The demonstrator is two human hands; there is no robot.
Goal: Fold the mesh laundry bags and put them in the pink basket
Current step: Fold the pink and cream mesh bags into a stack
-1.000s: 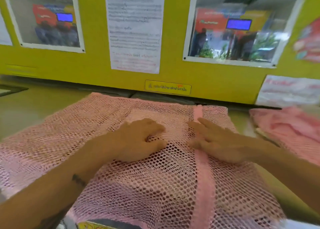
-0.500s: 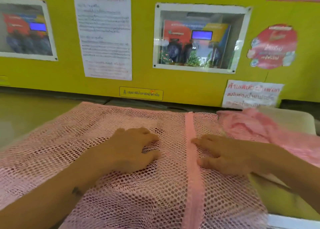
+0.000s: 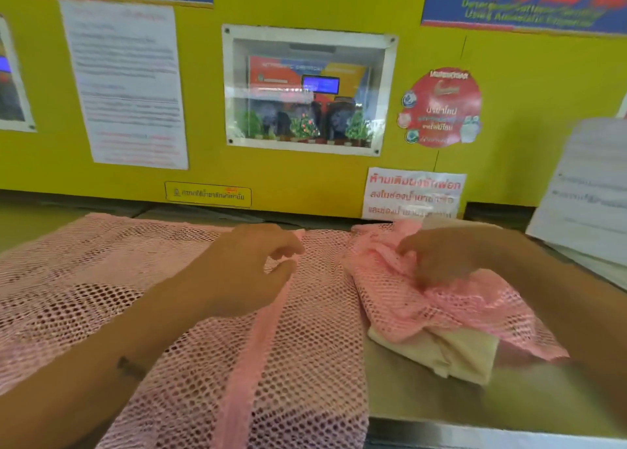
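Observation:
A large pink mesh laundry bag (image 3: 101, 296) lies flat across the counter, a pink fabric band (image 3: 251, 363) running down its right part. My left hand (image 3: 247, 268) hovers just above the band's far end, fingers curled and apart, holding nothing. To the right lies a crumpled heap of pink mesh bags (image 3: 451, 309). My right hand (image 3: 437, 258) rests on that heap with fingers bent down into the mesh; whether it grips the mesh is blurred. The pink basket is not in view.
A folded cream cloth (image 3: 451, 357) sticks out from under the heap. The yellow wall (image 3: 305, 183) with posters and a glass window stands right behind the counter. A white paper sheet (image 3: 587, 190) leans at the far right. The counter's metal front edge (image 3: 492, 436) runs bottom right.
My right hand left the flat bag and moved right onto the crumpled heap. My left hand lifted off the mesh and shifted toward the band. The view swung rightward.

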